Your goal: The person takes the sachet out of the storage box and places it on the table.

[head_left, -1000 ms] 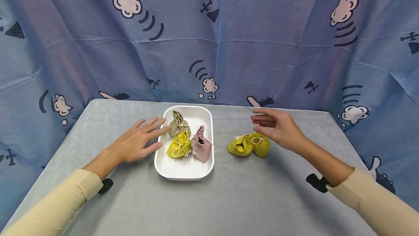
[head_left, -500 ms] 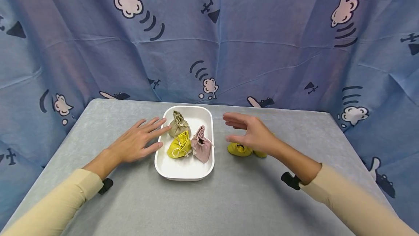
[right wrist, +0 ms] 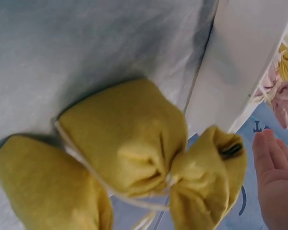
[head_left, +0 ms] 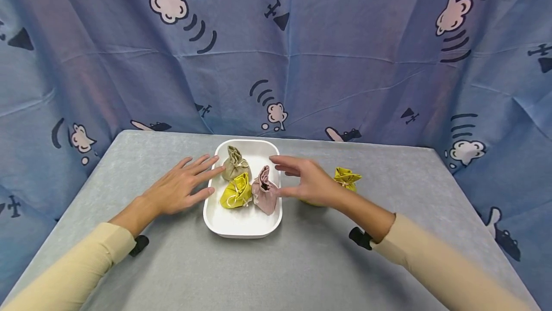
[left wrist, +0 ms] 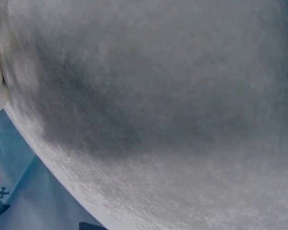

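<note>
A white tray [head_left: 241, 227] holds three small drawstring pouches: a beige one [head_left: 234, 169], a yellow one [head_left: 233, 195] and a pink one [head_left: 265, 200]. Fingers spread, my left hand [head_left: 183, 186] lies at the tray's left rim, its fingertips by the beige pouch. My right hand [head_left: 309, 181] hovers at the right rim with thumb and fingers apart, holding nothing. Its thumb is near the pink pouch; whether they touch I cannot tell. Under and behind that hand are two more yellow pouches, one [head_left: 346, 177] partly covered; the other [right wrist: 125, 134] shows better in the right wrist view.
The tray stands on a grey cloth-covered table [head_left: 258, 272]. Behind and beside the table hangs a blue patterned curtain [head_left: 345, 76]. The left wrist view shows mostly tabletop [left wrist: 182, 96].
My right hand has moved left, from above the two yellow pouches on the table to the tray's right rim, with nothing in it. The left hand and the pouches have stayed put.
</note>
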Demonstrator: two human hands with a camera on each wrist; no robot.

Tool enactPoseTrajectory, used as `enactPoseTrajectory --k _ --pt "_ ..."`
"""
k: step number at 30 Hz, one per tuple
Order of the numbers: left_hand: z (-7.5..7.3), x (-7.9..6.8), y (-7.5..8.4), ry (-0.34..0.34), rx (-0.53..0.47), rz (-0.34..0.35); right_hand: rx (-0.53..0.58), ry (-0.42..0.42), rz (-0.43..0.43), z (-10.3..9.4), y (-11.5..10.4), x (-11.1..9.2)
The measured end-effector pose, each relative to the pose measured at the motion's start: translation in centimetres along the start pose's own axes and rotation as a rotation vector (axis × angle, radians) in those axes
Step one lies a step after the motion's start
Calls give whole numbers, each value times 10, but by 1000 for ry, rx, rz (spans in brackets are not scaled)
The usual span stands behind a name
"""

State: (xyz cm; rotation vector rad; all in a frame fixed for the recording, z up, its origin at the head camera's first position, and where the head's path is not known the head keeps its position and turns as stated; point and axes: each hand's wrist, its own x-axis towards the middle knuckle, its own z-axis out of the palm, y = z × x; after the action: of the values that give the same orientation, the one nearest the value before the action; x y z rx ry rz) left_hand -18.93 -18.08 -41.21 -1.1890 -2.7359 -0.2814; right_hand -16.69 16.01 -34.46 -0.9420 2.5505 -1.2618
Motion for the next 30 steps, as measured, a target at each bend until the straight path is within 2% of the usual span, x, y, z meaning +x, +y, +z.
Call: enactPoseTrajectory --k 5,9,20,25,30 --pt "0 0 0 1 -3 -1 45 -37 11 9 0 6" --pt "1 1 0 -5 -4 -2 33 -55 20 15 0 9" --pt "0 1 0 -8 -7 1 68 -71 29 27 0 17" --pt "1 1 -1 -2 -4 1 61 -70 8 32 0 20" --pt "1 0 -1 -9 -9 -6 100 -59 29 35 1 21"
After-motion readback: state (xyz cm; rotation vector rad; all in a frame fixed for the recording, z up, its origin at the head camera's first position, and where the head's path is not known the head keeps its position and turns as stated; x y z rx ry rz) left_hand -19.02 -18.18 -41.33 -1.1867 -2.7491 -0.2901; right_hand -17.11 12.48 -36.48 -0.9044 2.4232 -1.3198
